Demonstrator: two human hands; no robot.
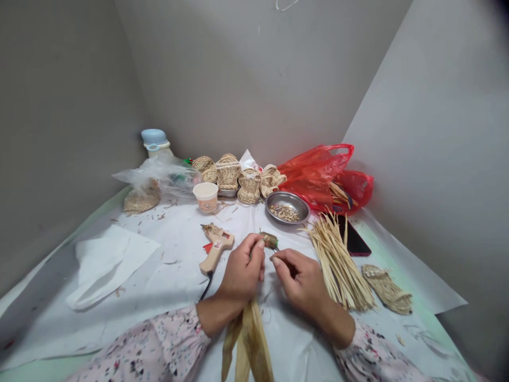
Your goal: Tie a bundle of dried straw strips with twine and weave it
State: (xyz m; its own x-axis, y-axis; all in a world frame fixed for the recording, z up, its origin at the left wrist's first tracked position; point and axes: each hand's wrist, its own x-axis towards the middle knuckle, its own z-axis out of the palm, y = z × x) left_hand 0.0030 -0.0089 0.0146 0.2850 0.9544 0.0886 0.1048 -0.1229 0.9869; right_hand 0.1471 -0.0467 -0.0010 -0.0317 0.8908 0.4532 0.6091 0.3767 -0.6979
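Note:
My left hand (245, 264) is closed in a pinch, its fingertips by a small brownish-green roll (270, 240) with a bright green end. What lies between those fingertips is mostly hidden. Broad dried leaf strips (252, 339) hang down below this hand toward the table's front. To its right, my right hand (300, 276) is also pinched shut, thumb against forefinger; a thin dark bit shows at the tips, too small to name. Left of both hands lies a beige glue gun (217, 246). A bundle of pale straw strips (338, 265) lies beside my right hand.
Woven straw pieces (228, 172) line the back, near a paper cup (205, 197) and a metal bowl (287, 208) of scraps. A red plastic bag (314, 178), phone (358, 239) and woven slipper-shaped piece (387, 289) are right. White paper (109, 265) and a bottle (155, 140) are left.

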